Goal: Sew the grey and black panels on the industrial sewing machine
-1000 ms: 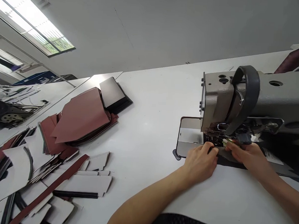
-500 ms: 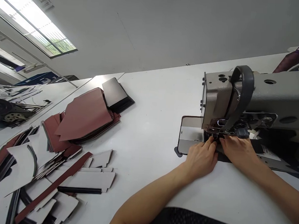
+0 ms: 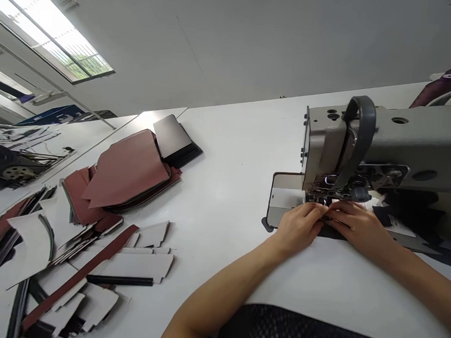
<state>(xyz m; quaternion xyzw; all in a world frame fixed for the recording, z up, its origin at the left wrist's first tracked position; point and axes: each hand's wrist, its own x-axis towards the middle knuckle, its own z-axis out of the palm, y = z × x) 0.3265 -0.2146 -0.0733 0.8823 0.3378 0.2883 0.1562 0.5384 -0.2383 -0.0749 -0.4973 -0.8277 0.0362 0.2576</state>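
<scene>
A grey sewing machine (image 3: 393,142) stands at the right of the white table (image 3: 233,169). Under its presser foot lies a dark piece of material (image 3: 333,231). My left hand (image 3: 298,227) rests on the table with its fingers pressed together on the left end of that piece, right below the needle area. My right hand (image 3: 354,225) lies beside it, fingers curled and pinching the same dark piece. The fingertips of both hands meet under the machine head. The needle itself is hidden by the machine's parts.
A stack of reddish-brown cut sheets (image 3: 129,171) with a dark stack (image 3: 174,138) behind it lies at the left centre. White, brown and black cut strips (image 3: 92,268) are scattered at the lower left. A purple thread cone (image 3: 441,87) stands behind the machine.
Both hands have drawn closer together under the machine head, and the view has shifted slightly. A small yellow-green item seen by my right fingers a second ago no longer shows.
</scene>
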